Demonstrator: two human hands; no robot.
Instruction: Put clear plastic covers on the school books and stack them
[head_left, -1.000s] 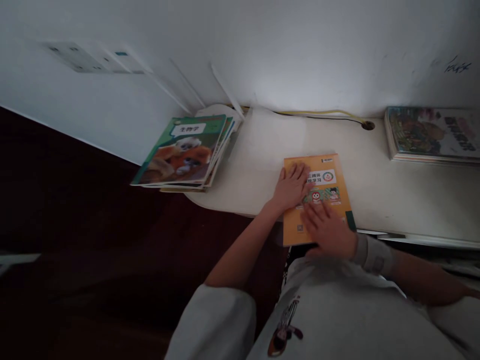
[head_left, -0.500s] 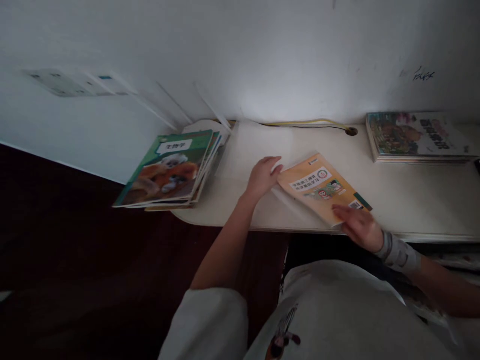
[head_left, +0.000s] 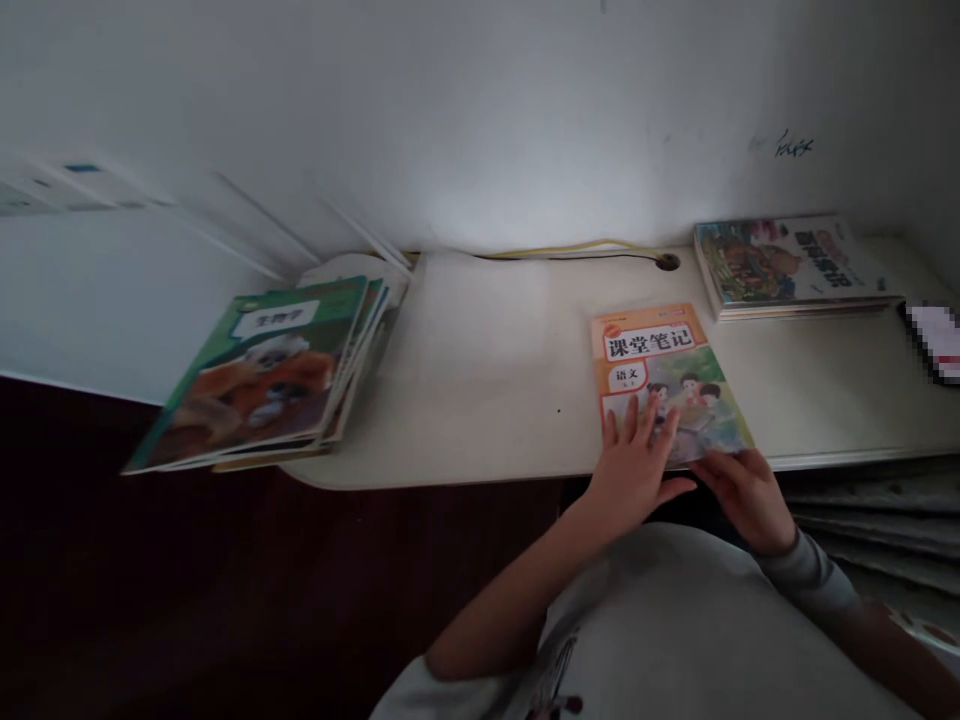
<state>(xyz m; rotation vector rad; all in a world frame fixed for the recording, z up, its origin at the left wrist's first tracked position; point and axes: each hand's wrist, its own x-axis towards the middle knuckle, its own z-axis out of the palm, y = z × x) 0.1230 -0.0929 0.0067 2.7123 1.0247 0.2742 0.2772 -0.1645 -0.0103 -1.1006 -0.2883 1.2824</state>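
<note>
One orange notebook point(head_left: 701, 385), titled 课堂笔记 and 语文, lies on the desk point(head_left: 487, 420) under the two hands. The left hand point(head_left: 626, 475) is spread, fingers resting on the lower cover, gripping nothing. The right hand point(head_left: 754, 500) is half curled at the near edge; I cannot tell whether it pinches the notebook. Two book stacks flank them: well left of the hands, one topped by a green textbook point(head_left: 255, 385) reading 生物学; beyond the right hand, another topped by an illustrated book point(head_left: 780, 260), its title too blurred to read surely.
</note>
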